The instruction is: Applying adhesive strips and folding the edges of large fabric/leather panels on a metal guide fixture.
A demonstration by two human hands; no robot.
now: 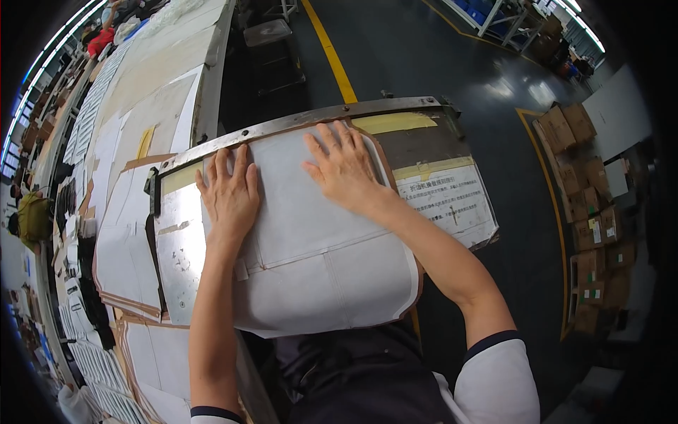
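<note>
"State of the work?"

"The pale panel (321, 226) is laid out in the centre of the frame, on the metal plate (180, 261), its far edge meeting the steel bar (296, 119). I judge the placing done or nearly so. Whether that far edge has been worked I cannot tell. The near end lies loose toward the lower centre, and nothing holds it."

"And the hands?"

"Both are palm down with fingers spread, resting on the panel and gripping nothing: the left hand (231, 199) at its left side, the right hand (344, 172) near its upper right corner."

"Other pieces?"

"Similar panels (128, 258) lie stacked at the left of the frame. Finished or waiting, I cannot establish."

"Condition of the piece?"

"Greyish white, rounded at the lower right corner, brown edging along the right side. A seam line crosses it below the middle. The surface is mostly flat, with the near end curving downward."
</note>
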